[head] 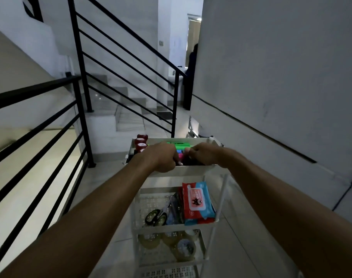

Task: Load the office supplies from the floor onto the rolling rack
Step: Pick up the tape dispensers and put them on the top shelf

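Fingers [172,157] of the left hand [159,157] curl over the near rim of the rack [191,170], gripping its top tray. Those of the right hand [203,154] are curled too, over the same tray's near edge, though whether they grip the rim or something in the tray cannot be told. Between the hands a pink marker [180,156] shows, with green markers [180,145] just beyond. Red tape rolls [141,141] stand at the tray's far left corner. On the middle shelf lie scissors [157,216] to the left and a red-and-blue wipes pack [197,201] to the right, with a clear pouch [174,207] between. Clear tape rolls [183,245] sit on the lower shelf. The rack stands on a tiled floor [261,207], a black railing [50,121] to the left, a wall [281,77] to the right, stairs [118,105] beyond.
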Tool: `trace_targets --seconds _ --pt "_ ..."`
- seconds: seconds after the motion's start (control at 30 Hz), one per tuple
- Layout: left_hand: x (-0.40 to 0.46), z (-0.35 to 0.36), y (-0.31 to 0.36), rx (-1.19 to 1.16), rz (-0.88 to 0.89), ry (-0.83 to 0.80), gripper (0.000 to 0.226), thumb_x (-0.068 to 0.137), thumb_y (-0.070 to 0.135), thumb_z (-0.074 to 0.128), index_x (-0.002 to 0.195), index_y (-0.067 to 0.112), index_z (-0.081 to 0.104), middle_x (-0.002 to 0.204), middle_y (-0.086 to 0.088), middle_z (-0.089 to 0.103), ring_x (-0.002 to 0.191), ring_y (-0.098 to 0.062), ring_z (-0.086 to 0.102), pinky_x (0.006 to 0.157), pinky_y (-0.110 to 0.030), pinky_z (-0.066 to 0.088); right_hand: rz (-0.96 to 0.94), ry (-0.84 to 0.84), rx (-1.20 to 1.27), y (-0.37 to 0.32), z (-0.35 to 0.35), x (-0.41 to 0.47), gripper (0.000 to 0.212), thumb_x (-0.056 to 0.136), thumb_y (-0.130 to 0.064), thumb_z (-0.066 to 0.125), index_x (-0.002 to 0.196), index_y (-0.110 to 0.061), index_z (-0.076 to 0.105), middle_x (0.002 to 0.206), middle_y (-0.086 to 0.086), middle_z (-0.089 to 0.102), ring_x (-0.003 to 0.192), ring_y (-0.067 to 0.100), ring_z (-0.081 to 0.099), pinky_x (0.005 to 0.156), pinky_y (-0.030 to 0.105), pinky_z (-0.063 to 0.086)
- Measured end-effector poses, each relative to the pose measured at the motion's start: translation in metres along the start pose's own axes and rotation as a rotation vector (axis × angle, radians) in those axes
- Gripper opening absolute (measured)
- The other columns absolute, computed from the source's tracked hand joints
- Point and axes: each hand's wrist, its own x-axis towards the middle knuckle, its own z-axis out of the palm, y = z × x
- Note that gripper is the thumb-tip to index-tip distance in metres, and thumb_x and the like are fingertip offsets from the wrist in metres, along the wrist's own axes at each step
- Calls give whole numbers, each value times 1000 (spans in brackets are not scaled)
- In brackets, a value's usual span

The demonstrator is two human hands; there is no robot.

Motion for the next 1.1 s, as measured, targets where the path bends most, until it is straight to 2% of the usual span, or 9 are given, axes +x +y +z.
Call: trace_targets --seconds 0.13,0.37,0.47,0.53,0.63,0.7,0.83,0.97,1.1 --pt "-1 4 1 77 5 -40 31 91 20 48 118 18 64 109 -7 63 96 -22 60 91 -41 51 -15 64 -70 9 -5 -4 32 99 -17 47 128 -22 60 116 6 57 92 14 54 72 23 46" --pt "0 5 6 207 59 -96 35 93 11 47 124 17 61 110 -8 63 99 -22 59 85 -33 48 -17 137 -40 21 0 -6 35 91 -24 65 125 -24 61 127 6 55 99 12 48 59 15 33" --pt "1 6 10 153 42 -149 37 92 7 44 125 13 59 114 -11 62 101 -24 59 86 -34 49 -23 280 34 21 2 -9 36 82 -21 75 116 -19 61 123 6 57 100 14 52 66 18 46" --pt "0 8 10 82 35 -160 39 91 5 45 128 13 56 121 -10 60 106 -24 57 93 -37 48 -29 334 164 18 0 -12 44 77 -14 79 115 -16 56 122 8 58 103 19 57 78 30 56" --pt "-2 6 6 -9 -4 -108 42 91 6 48 132 14 48 126 -10 56 111 -23 53 93 -34 45 -72 280 218 6 -3 -17 57 75 -17 80 123 -18 49 123 9 58 104 22 59 85 39 57" --pt "-3 4 2 -23 -26 -68 34 91 7 49 125 11 52 119 -9 58 98 -18 53 79 -26 43 -76 245 115 -1 -3 -17 63 75 -22 81 128 -21 46 123 8 58 106 23 58 88 41 55" --pt "-1 3 0 -18 -25 -65 12 92 12 46 93 12 58 92 -5 59 80 -14 54 66 -25 40 -116 134 100 -6 -1 -15 61 80 -12 76 131 -21 44 123 8 62 102 18 59 73 24 52" --pt "-2 5 1 27 -29 -118 22 92 13 42 101 8 61 80 -2 55 74 -13 52 66 -27 40 -145 36 100 -8 -1 -17 53 86 -2 66 132 -17 46 131 7 58 114 19 56 89 31 51" --pt "-4 3 -4 -54 -59 -48 21 92 11 44 101 5 63 94 -9 62 85 -19 58 70 -28 46 -108 5 131 -8 0 -17 47 89 4 54 132 -15 49 132 9 56 118 23 54 96 35 50"
